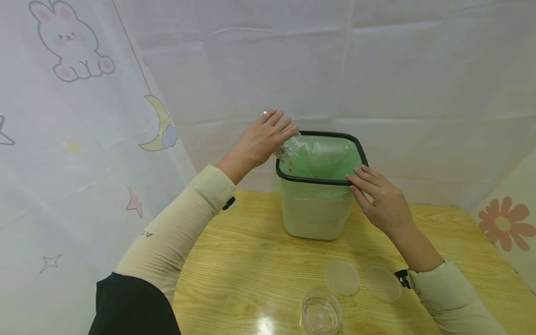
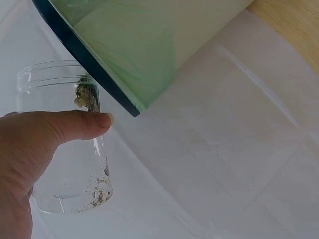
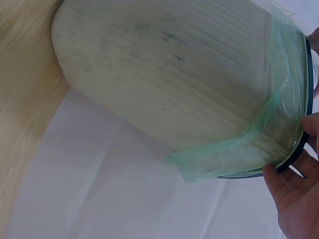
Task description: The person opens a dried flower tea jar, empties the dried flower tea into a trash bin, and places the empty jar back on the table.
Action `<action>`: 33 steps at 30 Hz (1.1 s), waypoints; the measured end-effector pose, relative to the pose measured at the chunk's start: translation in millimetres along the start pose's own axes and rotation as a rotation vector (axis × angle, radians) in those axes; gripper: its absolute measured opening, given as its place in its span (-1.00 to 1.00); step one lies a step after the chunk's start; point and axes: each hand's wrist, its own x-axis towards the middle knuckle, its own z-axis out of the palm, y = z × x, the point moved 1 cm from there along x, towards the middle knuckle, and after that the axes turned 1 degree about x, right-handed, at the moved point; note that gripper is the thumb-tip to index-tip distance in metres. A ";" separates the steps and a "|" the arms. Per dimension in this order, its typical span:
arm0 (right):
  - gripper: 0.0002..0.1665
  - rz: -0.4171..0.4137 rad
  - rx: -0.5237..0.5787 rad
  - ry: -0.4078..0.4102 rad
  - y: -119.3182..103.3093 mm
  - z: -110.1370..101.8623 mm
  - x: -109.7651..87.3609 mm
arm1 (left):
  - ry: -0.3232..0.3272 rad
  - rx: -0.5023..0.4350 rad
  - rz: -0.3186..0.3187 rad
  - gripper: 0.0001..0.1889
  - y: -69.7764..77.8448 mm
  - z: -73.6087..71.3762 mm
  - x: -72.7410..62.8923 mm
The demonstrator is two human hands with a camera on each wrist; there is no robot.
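My left hand [image 1: 260, 142] grips a clear jar [image 2: 67, 167] from the side, thumb across its wall. The jar is tipped, its mouth at the left rim of a pale trash bin [image 1: 316, 211]. A clump of brownish-green dried bits [image 2: 85, 94] lies near the jar's mouth, and finer crumbs cling near its base. A green bag [image 1: 331, 153] lines the bin under a dark rim, with small dark specks inside. My right hand [image 1: 383, 200] holds the rim's near right corner, fingertips [image 3: 271, 172] against the bag's edge.
Toward the front of the wooden table [image 1: 238, 260] stands a clear round container [image 1: 321, 311]. Two translucent round lids [image 1: 342, 278] lie flat behind it and to its right. Pale printed sheets [image 1: 272, 70] hang close behind the bin and along the sides.
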 end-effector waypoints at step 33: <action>-0.51 -0.007 0.000 0.005 2.3 0.6 -1.0 | -0.068 0.059 0.031 -0.32 1.8 -2.1 4.7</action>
